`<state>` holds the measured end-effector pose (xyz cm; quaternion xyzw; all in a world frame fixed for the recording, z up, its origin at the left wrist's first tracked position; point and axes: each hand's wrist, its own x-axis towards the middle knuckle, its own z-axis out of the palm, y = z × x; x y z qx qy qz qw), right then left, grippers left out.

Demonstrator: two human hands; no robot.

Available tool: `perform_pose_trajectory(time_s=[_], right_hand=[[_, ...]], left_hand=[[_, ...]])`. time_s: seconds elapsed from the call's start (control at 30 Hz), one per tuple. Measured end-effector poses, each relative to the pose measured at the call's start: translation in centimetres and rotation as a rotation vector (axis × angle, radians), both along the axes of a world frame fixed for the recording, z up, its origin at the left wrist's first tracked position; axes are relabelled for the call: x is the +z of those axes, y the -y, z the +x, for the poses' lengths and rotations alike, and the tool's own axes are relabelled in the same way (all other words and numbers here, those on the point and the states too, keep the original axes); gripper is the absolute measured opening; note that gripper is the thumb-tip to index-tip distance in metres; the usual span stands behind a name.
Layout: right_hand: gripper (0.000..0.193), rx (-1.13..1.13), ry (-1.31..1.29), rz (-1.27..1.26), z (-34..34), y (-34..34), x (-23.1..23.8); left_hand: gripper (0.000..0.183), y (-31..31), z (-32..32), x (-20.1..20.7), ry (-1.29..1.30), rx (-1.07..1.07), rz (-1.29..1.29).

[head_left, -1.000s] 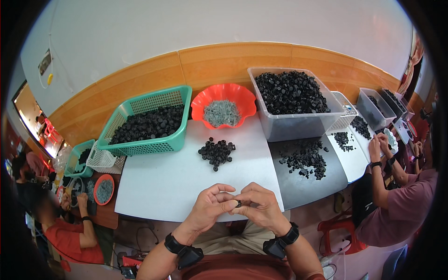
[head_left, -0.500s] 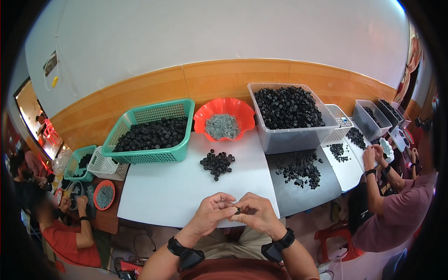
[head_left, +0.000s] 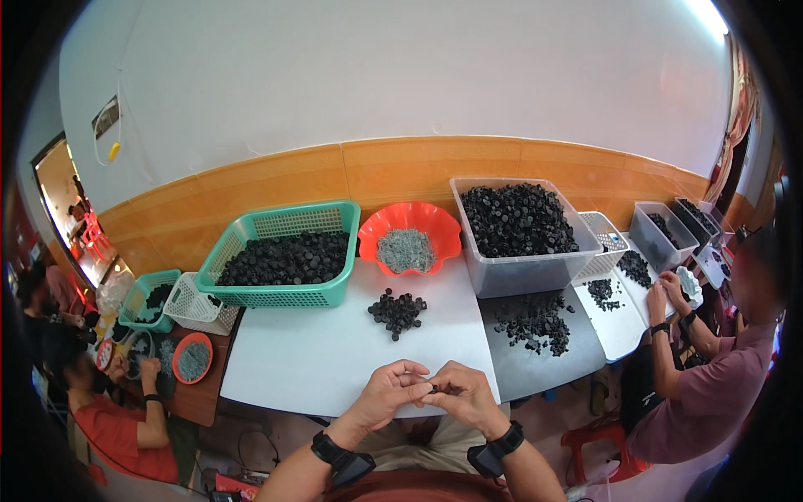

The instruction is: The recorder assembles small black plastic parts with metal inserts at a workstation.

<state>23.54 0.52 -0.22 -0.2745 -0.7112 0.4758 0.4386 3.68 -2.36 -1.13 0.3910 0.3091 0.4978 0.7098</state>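
Observation:
My left hand (head_left: pixel 387 396) and my right hand (head_left: pixel 465 396) meet at the front edge of the white table board (head_left: pixel 293 360). Pinched between the fingertips of both is a small black plastic part (head_left: pixel 432 389), mostly covered by the fingers. Just beyond my hands lies a loose pile of black round caps (head_left: pixel 396 315). A red wavy-rimmed bowl (head_left: pixel 439 224) behind it holds many small silvery metal pieces (head_left: pixel 405 250), too fine to tell apart.
A green basket (head_left: pixel 330 293) of black caps stands left of the bowl. To its right is a clear bin (head_left: pixel 527 280) of black parts, with smaller parts (head_left: pixel 535 325) spread on a dark board. Co-workers sit at left (head_left: pixel 125 427) and right (head_left: pixel 703 393).
The view has tilted up a little, so the table things sit lower in the picture. My hands stay together on the small black part, with the fingers slightly shifted.

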Motion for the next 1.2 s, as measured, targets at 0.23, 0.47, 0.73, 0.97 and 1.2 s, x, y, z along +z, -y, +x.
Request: perform_pose_trajectory(time_s=[0.23,0.47,0.73,0.97,1.2], right_hand=[[0.018,0.015,0.004,0.002,0.4,0.0,-0.6],[0.018,-0.024,0.016,-0.012,-0.1,0.1,-0.1],[0.017,-0.037,0.04,-0.048,0.1,0.0,-0.5],[0.02,-0.009,0.045,-0.04,-0.2,0.3,0.3],[0.027,-0.007,-0.022,-0.107,0.0,-0.2,-0.8]], left_hand=[[0.026,0.2,0.2,0.3,-0.004,-0.004,-0.007],[0.024,0.1,0.1,0.2,-0.013,0.001,-0.012],[0.023,0.1,0.3,0.2,-0.006,-0.016,0.01],[0.023,0.2,0.1,-0.1,0.023,0.012,-0.004],[0.023,-0.1,0.6,-0.7,0.027,0.024,-0.004]])
